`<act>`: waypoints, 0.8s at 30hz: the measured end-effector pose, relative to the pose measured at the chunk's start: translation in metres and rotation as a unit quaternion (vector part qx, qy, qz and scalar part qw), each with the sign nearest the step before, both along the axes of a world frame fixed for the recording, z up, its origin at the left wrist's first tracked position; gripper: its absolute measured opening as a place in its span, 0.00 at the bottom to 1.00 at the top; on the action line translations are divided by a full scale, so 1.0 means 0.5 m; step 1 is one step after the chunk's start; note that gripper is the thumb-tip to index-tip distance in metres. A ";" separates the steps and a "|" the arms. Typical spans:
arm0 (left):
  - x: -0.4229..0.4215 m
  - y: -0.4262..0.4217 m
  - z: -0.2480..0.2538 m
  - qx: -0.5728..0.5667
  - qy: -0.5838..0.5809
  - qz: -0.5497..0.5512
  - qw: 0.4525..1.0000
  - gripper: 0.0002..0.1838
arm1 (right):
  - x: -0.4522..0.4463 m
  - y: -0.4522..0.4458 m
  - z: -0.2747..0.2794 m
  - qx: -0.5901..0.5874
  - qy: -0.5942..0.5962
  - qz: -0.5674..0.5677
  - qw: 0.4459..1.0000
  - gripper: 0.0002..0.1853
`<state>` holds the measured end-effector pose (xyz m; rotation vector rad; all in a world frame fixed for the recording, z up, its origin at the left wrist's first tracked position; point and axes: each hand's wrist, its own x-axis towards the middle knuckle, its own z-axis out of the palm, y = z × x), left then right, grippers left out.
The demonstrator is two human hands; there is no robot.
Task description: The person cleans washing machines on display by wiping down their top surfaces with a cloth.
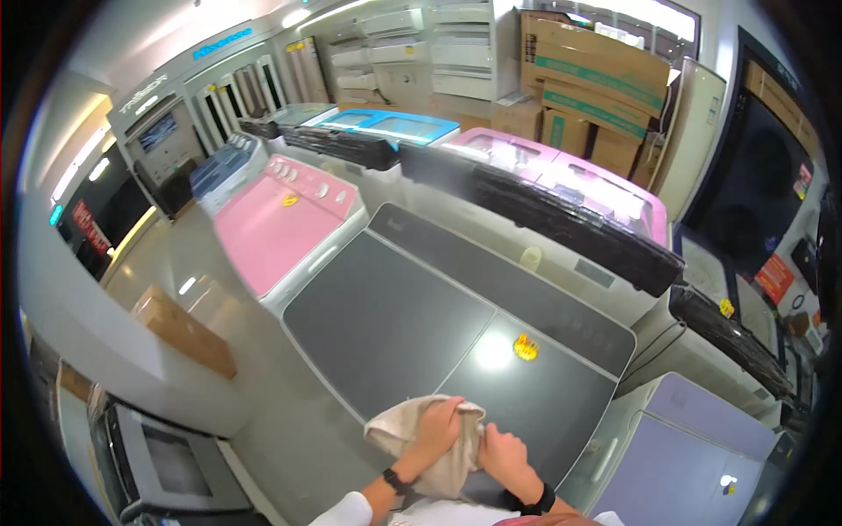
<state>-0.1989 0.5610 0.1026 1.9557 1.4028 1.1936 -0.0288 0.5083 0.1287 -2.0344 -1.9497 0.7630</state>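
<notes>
A beige cloth [390, 427] hangs bunched between my hands over the near edge of a dark grey twin-tub washing machine [395, 320]. My left hand [437, 431] is closed on the folds at the cloth's middle, its fingers partly hidden. Curled fingers of my right hand [504, 454] grip the cloth's right side. Both hands are close to the front of the machine's lid. A yellow price sticker [525, 347] is stuck on the lid, beyond my right hand.
A pink-topped washing machine [285, 210] stands to the left, and a lilac one [675, 465] at the right. Behind the grey machine runs a row of others, with black wrap [544, 215] along their backs. Cardboard boxes [601, 79] are stacked at the back; another box [184, 329] stands on the left floor.
</notes>
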 end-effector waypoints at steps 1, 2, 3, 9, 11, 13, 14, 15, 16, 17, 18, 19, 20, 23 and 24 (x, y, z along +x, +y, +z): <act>-0.020 0.020 0.012 -0.005 0.012 -0.037 0.999 0.18 | -0.012 0.020 0.002 -0.011 0.001 -0.002 1.000 0.11; -0.047 0.039 0.022 -0.012 0.021 -0.075 0.997 0.21 | -0.022 0.045 0.004 -0.018 0.004 -0.009 1.000 0.11; -0.072 0.061 0.024 -0.018 0.028 -0.116 0.993 0.23 | -0.030 0.066 0.004 -0.027 0.005 -0.018 0.999 0.11; -0.224 0.232 0.038 -0.138 0.288 -0.386 0.866 0.39 | -0.085 0.201 0.039 -0.086 0.002 -0.026 0.996 0.12; -0.253 0.290 0.037 -0.093 0.295 -0.428 0.849 0.41 | -0.093 0.279 0.055 -0.102 0.002 0.006 0.995 0.12; -0.272 0.343 0.032 -0.109 0.324 -0.452 0.824 0.42 | -0.102 0.338 0.066 -0.127 0.005 0.037 0.991 0.12; -0.284 0.375 0.052 -0.108 0.301 -0.455 0.831 0.42 | -0.110 0.367 0.069 -0.125 0.005 0.046 0.991 0.11; -0.298 0.409 0.071 -0.105 0.276 -0.459 0.838 0.41 | -0.119 0.396 0.069 -0.124 0.004 0.053 0.991 0.11; -0.312 0.446 0.069 -0.118 0.272 -0.455 0.840 0.42 | -0.125 0.423 0.057 -0.104 0.008 0.055 0.993 0.11; -0.327 0.488 0.061 -0.128 0.268 -0.451 0.842 0.44 | -0.132 0.455 0.047 -0.080 0.010 0.059 0.995 0.11; -0.342 0.528 0.063 -0.106 0.257 -0.448 0.850 0.44 | -0.147 0.488 0.051 -0.077 0.014 0.028 0.997 0.11; -0.358 0.564 0.065 -0.084 0.246 -0.442 0.859 0.45 | -0.166 0.518 0.053 -0.072 0.018 0.001 0.997 0.12; -0.374 0.595 0.066 -0.066 0.247 -0.425 0.868 0.45 | -0.182 0.546 0.039 -0.024 -0.010 0.003 1.000 0.13; -0.444 0.646 0.043 0.001 0.265 -0.328 0.907 0.46 | -0.250 0.659 -0.009 0.077 -0.079 0.039 0.993 0.15; -0.464 0.648 0.023 0.031 0.275 -0.280 0.919 0.46 | -0.277 0.696 -0.020 0.076 -0.101 0.056 0.990 0.14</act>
